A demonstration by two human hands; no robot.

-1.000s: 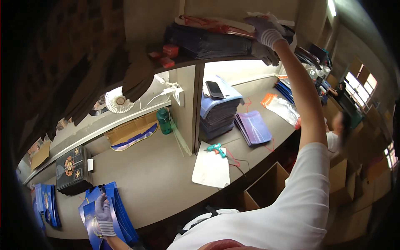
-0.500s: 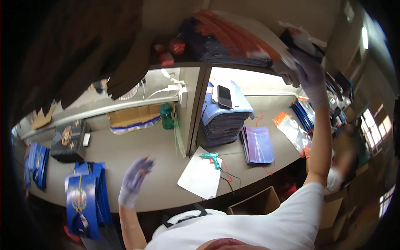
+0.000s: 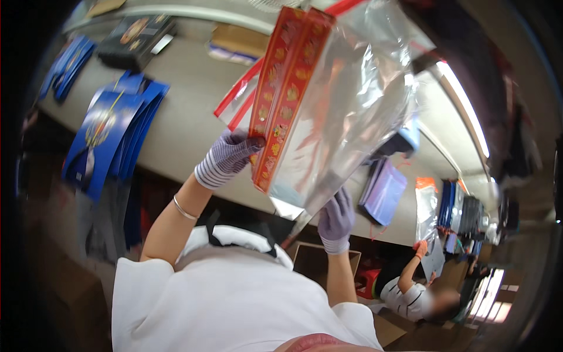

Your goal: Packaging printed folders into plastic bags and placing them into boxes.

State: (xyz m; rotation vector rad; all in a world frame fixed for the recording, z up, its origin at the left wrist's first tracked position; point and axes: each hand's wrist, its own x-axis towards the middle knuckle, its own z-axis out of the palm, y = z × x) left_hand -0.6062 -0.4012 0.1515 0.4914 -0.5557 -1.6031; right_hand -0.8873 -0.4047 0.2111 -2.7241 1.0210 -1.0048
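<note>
My left hand (image 3: 226, 157), in a striped purple-grey glove, is closed on the red printed band of a clear plastic bag (image 3: 346, 94). The thumb lies across the band (image 3: 281, 97), which carries small yellow figures. More clear plastic with a thin red edge (image 3: 240, 94) shows behind it on the left. My right hand (image 3: 337, 223), gloved alike, is at the bag's lower right edge with its fingers closed against the plastic; the fingertips are partly hidden. The bag is tilted and held up in front of the workbench (image 3: 182, 76).
Blue printed bags (image 3: 111, 129) hang over the bench's left front edge. A black box (image 3: 134, 41) stands behind them. To the right lie a purple-blue stack (image 3: 384, 190) and an orange-topped clear bag (image 3: 427, 202). A co-worker (image 3: 413, 293) in orange gloves sits at the right.
My right hand has come down from the overhead shelf. My left hand has risen and now grips the red-banded plastic bag. The view has turned, shifting the bench leftward and up.
</note>
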